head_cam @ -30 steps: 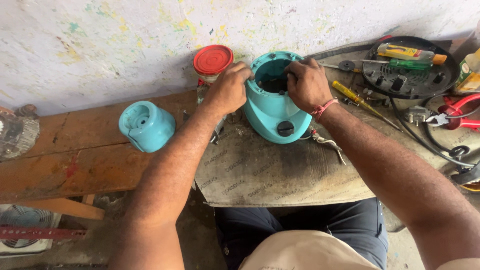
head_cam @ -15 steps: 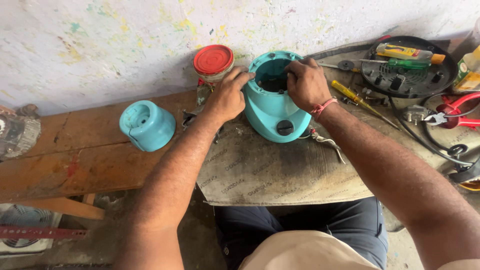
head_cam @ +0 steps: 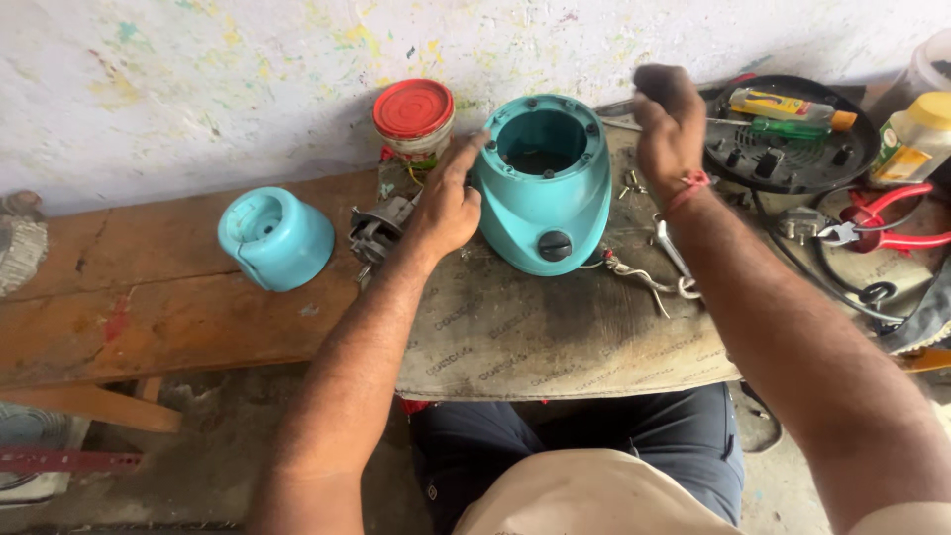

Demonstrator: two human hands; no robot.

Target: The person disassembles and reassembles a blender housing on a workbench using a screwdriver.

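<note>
A teal appliance housing (head_cam: 545, 213) stands on a grey mat (head_cam: 555, 337), its round top open and a black knob on its front. My left hand (head_cam: 446, 203) presses against its left side, with the index finger reaching up to the rim. My right hand (head_cam: 669, 124) is lifted off the housing and hovers to its right, near a black round tray (head_cam: 792, 159). Its fingers are curled and blurred, so I cannot tell if anything is in them. A few small screws (head_cam: 631, 183) lie just below that hand.
A smaller teal cap (head_cam: 275, 238) sits on the wooden bench (head_cam: 149, 317) at left, with a metal motor part (head_cam: 376, 233) beside my left wrist. Behind stands a red-lidded jar (head_cam: 414, 114). Right: red pliers (head_cam: 897, 223), a yellow-capped bottle (head_cam: 916, 139), loose wires (head_cam: 634, 277).
My right hand has come off the housing's rim and moved right and up toward the black tray. My left hand has slid from the rim down to the housing's left side.
</note>
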